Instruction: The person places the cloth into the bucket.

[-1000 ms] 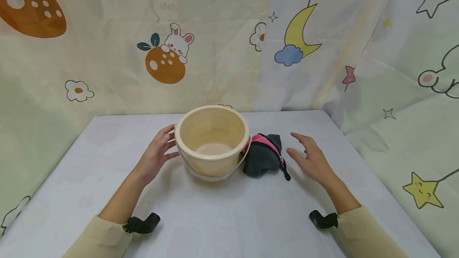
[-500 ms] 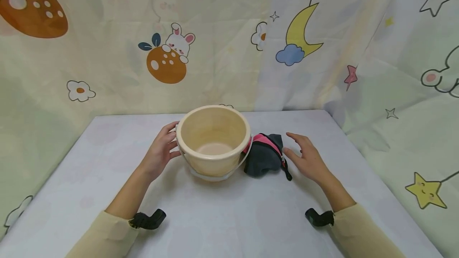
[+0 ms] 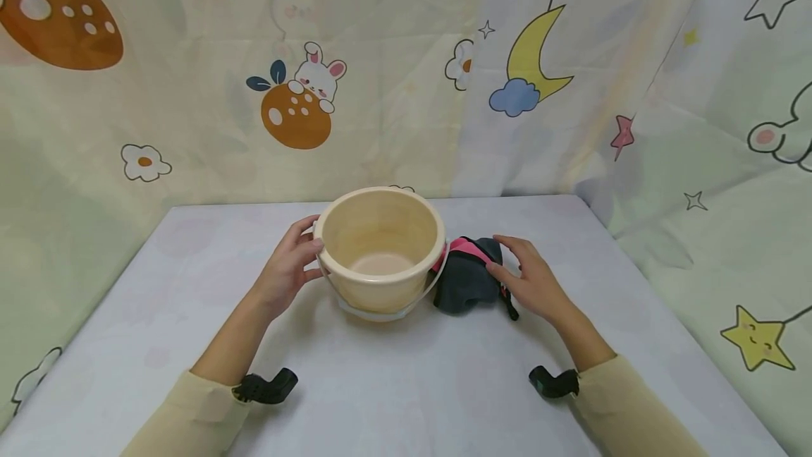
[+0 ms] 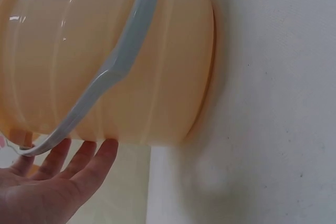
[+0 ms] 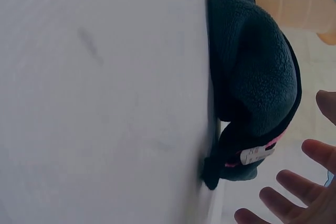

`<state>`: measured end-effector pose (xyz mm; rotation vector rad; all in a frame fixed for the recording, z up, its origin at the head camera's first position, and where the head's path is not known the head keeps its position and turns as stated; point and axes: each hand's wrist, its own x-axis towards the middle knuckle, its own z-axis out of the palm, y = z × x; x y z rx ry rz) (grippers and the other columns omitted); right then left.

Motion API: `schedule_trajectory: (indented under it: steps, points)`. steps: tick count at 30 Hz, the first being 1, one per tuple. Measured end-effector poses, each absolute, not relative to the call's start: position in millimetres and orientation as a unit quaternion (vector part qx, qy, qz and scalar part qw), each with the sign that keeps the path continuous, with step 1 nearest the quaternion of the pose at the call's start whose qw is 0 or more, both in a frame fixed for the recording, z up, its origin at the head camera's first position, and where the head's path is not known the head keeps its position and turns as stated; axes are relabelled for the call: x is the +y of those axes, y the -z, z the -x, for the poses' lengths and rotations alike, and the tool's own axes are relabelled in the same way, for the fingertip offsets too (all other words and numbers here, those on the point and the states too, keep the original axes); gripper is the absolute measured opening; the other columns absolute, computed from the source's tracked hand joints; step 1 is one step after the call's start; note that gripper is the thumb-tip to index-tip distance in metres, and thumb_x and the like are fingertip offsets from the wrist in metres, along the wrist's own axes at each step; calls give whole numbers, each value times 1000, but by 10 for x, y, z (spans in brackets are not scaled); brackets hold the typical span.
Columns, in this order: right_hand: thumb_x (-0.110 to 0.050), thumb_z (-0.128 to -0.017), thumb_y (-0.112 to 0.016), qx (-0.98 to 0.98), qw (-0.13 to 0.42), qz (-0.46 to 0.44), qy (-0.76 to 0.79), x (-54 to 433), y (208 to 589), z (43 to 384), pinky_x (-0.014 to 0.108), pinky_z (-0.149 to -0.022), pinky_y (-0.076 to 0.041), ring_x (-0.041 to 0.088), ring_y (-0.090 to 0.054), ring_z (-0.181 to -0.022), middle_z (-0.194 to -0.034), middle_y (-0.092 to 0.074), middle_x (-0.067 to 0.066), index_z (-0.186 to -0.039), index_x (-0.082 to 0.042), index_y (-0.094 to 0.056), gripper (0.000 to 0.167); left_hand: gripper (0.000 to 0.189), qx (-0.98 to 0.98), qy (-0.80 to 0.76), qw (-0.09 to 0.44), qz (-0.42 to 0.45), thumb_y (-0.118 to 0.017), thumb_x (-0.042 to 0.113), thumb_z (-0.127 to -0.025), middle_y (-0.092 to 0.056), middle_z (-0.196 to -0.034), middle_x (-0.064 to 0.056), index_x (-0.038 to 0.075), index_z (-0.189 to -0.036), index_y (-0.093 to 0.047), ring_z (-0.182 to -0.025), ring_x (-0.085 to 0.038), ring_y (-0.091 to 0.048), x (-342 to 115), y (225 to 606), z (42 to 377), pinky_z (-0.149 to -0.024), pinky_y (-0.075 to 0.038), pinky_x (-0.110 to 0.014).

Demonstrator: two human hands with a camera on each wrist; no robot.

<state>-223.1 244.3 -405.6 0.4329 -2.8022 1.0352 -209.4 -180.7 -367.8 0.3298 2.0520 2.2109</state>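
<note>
A cream plastic bucket (image 3: pixel 380 295) stands upright on the table, its white handle (image 4: pixel 123 59) hanging down across the front. My left hand (image 3: pixel 285 266) is at the bucket's left side; in the left wrist view its extended fingertips (image 4: pixel 109 148) meet the wall. Against the bucket's right side lies a crumpled dark grey fleecy cloth (image 3: pixel 466 284) with a pink strip, black edging, a loop and a small white tag (image 5: pixel 256 155). My right hand (image 3: pixel 529 277) is over the cloth's right edge, fingers spread and holding nothing; in the right wrist view they are apart from the cloth.
The white-covered table (image 3: pixel 412 386) reaches back to a printed cloth backdrop (image 3: pixel 393 90) right behind the bucket. Each wrist carries a black camera mount, the left mount (image 3: pixel 266 386) and the right mount (image 3: pixel 553 382).
My right hand has moved left to the cloth. My left hand has come slightly right, closer against the bucket. Bucket and cloth stay in place.
</note>
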Motion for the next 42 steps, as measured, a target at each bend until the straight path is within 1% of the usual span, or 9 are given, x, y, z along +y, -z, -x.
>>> schedule_trajectory:
  steps: [5, 13, 15, 21, 28, 34, 37, 42]
  points:
    - [-38, -102, -62, -925, 56, -151, -343, 2386, 4065, 2241, 68, -108, -42, 42, -38, -146, -158, -40, 20, -156, -10, -43, 64, 58, 680, -723, 62, -104, -48, 16, -103, -42, -144, -19, 6, -157, -27, -123, -23, -55, -1793, 3639, 2108, -89, -57, -31]
    - [-44, -100, -64, -924, 30, -159, -345, 2261, 4079, 2265, 68, -116, -34, 40, -38, -148, -159, -40, 19, -157, -13, -41, 69, 58, 681, -725, 59, -92, -48, 14, -102, -44, -138, -15, 6, -156, -29, -119, -22, -56, -1781, 3631, 2104, -88, -57, -31]
    - [-46, -99, -65, -924, 25, -160, -346, 2227, 4083, 2272, 67, -116, -34, 40, -40, -146, -158, -41, 18, -157, -14, -41, 71, 57, 680, -725, 55, -91, -48, 14, -103, -45, -138, -15, 6, -156, -29, -119, -22, -57, -1776, 3633, 2100, -87, -57, -31]
    - [-51, -95, -67, -929, 14, -164, -332, 2125, 4104, 2315, 65, -111, -40, 39, -45, -139, -157, -41, 17, -158, -17, -39, 77, 56, 682, -725, 49, -87, -46, 14, -103, -45, -138, -16, 5, -156, -29, -117, -21, -59, -1768, 3629, 2076, -87, -57, -30]
    - [-50, -91, -71, -926, 1, -172, -335, 2043, 4120, 2364, 64, -106, -43, 40, -45, -136, -158, -39, 18, -158, -18, -41, 80, 57, 676, -731, 47, -82, -46, 14, -103, -46, -135, -13, 3, -156, -28, -116, -18, -60, -1757, 3600, 2043, -87, -57, -30]
    - [-49, -86, -77, -931, -6, -175, -321, 1976, 4141, 2388, 65, -105, -43, 45, -42, -138, -159, -37, 19, -159, -20, -41, 86, 56, 674, -733, 45, -76, -46, 13, -102, -46, -134, -14, 4, -155, -30, -115, -19, -60, -1755, 3585, 2046, -86, -58, -31]
    - [-44, -84, -81, -935, 2, -180, -304, 1962, 4158, 2395, 66, -105, -43, 47, -42, -138, -159, -38, 20, -158, -19, -42, 87, 56, 677, -731, 46, -71, -44, 12, -101, -46, -135, -14, 5, -155, -30, -115, -20, -60, -1746, 3591, 2054, -87, -57, -30]
    - [-33, -84, -83, -944, 24, -176, -278, 1989, 4189, 2388, 66, -104, -45, 49, -45, -136, -156, -42, 23, -155, -18, -46, 82, 55, 675, -734, 45, -63, -45, 12, -100, -47, -130, -11, 6, -153, -32, -115, -20, -60, -1709, 3579, 2045, -86, -57, -31]
